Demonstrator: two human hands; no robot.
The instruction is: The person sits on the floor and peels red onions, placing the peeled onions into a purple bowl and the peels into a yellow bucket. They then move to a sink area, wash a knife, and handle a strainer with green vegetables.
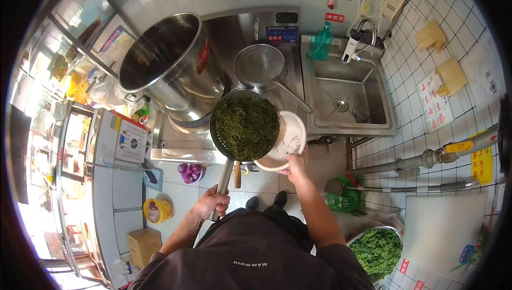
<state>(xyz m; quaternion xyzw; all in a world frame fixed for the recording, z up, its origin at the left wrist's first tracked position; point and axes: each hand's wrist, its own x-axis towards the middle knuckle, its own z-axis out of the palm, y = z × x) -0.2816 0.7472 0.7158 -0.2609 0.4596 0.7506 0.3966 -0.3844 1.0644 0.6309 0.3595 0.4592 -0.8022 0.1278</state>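
Observation:
My left hand point(216, 202) is closed around the steel handle of a perforated metal strainer ladle point(225, 162). Dark green shredded seaweed or a similar vegetable point(245, 128) is heaped in its bowl. My right hand point(295, 166) grips the rim of a white plastic basin point(294, 130), whose left part lies hidden under the strainer. Inside the basin, the part that shows has line markings. Behind both, a round fine-mesh strainer point(260, 65) rests on the steel counter, its handle pointing toward the sink.
A tall steel stockpot point(188, 74) stands at the back left. Right of the counter is a steel sink point(348, 86) with a green pump bottle point(321, 44). On the floor are purple onions point(190, 173) and a yellow bucket point(159, 210). Leafy greens point(378, 250) fill a container at lower right.

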